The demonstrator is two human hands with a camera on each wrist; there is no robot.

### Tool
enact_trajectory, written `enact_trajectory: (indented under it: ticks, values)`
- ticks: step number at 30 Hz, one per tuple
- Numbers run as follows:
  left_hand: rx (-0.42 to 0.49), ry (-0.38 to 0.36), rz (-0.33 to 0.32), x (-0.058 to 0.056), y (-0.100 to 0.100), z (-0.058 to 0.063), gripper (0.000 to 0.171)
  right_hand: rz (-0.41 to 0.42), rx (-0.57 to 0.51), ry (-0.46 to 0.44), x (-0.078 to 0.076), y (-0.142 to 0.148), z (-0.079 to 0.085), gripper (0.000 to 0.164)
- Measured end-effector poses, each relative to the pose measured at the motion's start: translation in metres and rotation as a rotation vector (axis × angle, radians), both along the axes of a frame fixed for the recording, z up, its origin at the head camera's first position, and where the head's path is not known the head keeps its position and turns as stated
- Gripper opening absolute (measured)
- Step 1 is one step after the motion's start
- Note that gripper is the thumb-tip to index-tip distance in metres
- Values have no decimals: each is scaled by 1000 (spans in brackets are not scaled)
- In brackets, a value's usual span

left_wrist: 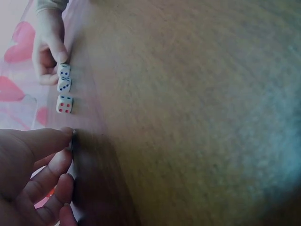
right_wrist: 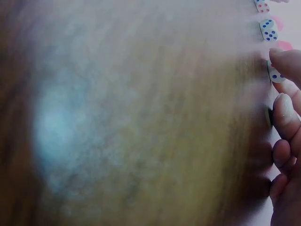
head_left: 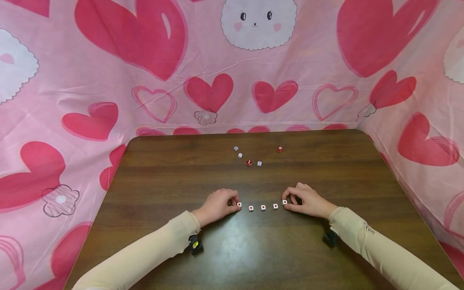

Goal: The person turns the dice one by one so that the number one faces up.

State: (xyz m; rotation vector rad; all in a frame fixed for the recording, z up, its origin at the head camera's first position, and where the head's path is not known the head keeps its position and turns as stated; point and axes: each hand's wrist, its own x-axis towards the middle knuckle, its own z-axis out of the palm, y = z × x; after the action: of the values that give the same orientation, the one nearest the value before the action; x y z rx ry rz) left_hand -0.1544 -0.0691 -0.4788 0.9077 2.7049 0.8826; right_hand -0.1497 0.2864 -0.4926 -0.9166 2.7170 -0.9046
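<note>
White dice [head_left: 263, 208], five of them, are standing in a row across the middle of the table, each showing one large red pip on top, as you are holding both ends of the line. Your left hand [head_left: 219, 203] is pinching the leftmost die [head_left: 239, 204] between thumb and index finger, the tips closing no farther than the cube allows; your right hand [head_left: 306, 200] is gripping the rightmost die [head_left: 284, 202] in the same way. Between them, three dice are resting flat and apart from one another. In the left wrist view, one cube is displaying four red pips on its side while its neighbour is showing blue ones, the edges rounding softly.

Farther back, three more white cubes [head_left: 259, 164] and two red dice [head_left: 249, 163] with white pips are lying scattered.

Beneath everything, a brown wood-grained table [head_left: 174, 169] with rounded far corners is catching a pale patch of light near you. Around it, pink cloth [head_left: 253, 66] is hanging on three sides, bearing red hearts and white cartoon faces, its surface creasing in places. Cream sleeves [head_left: 145, 249] are covering your forearms, and black devices [head_left: 195, 245] are sitting at your wrists.
</note>
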Motion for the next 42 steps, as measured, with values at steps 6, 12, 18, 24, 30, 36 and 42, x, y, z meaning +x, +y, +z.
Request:
enact_trajectory:
  ticks: [6,12,18,24,30,36,42]
  values:
    - [1,-11,8,3,-2,0,13,-8,-14,-26,-1,-1,2,14]
    - [17,-3,-8,2,-6,-3,14,23,-70,-96,-10,1,5,10]
    - [13,-35,-23,1,-7,-2,13,-13,-116,-256,-27,1,14,10]
    - [-7,-50,-46,0,-5,1,12,-81,-107,-279,-48,-8,25,13]
    - [11,-40,-56,0,-6,1,15,-111,-87,-248,-79,-25,33,14]
    - [0,-31,-57,0,-7,1,15,-129,-58,-140,-115,-39,31,9]
    - [-2,-37,-58,2,-6,0,14,-196,-83,-84,-131,-43,26,10]
